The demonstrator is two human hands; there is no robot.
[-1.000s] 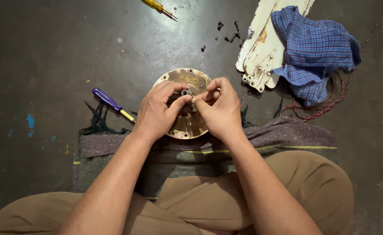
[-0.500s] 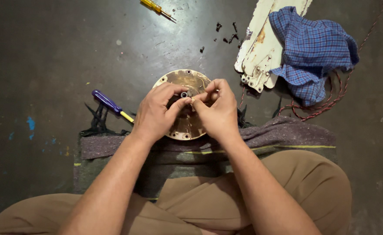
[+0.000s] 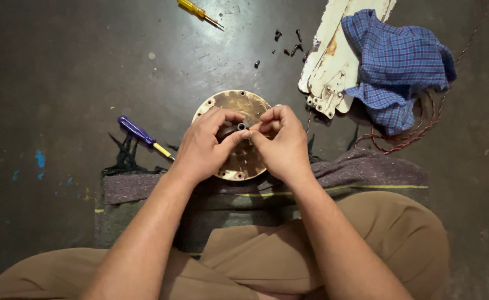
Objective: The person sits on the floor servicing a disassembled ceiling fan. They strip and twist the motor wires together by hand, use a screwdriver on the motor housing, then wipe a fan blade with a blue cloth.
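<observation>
- The person sits on the floor (image 3: 61, 61) with knees spread, both forearms reaching forward over a grey blanket (image 3: 367, 172) laid in front of the legs.
- A round, brass-coloured metal disc (image 3: 250, 103) lies flat, face up, partly on the blanket's far edge and partly on the bare floor; being round, it has no long axis to speak of, and its central hub points straight up toward the camera.
- The left hand (image 3: 203, 147) is curled over the disc's left half, thumb and forefinger pinched in at the small dark hub (image 3: 241, 126) in the middle.
- The right hand (image 3: 280, 141) is curled the same way from the right side, fingertips closed at the same spot and touching the left hand's fingertips; whether a small part sits between them I cannot tell.
- A purple-handled screwdriver (image 3: 139, 133) lies on the floor left of the disc, tip pointing toward the left wrist.
- A yellow-handled screwdriver (image 3: 197, 11) lies well beyond, near the top edge.
- Several small dark screws (image 3: 292, 47) are scattered beyond the disc.
- To the right, worn white fan blades (image 3: 333, 55) lie stacked, a blue checked cloth (image 3: 394, 61) heaped over them, with a twisted reddish wire (image 3: 417, 139) beside it.
</observation>
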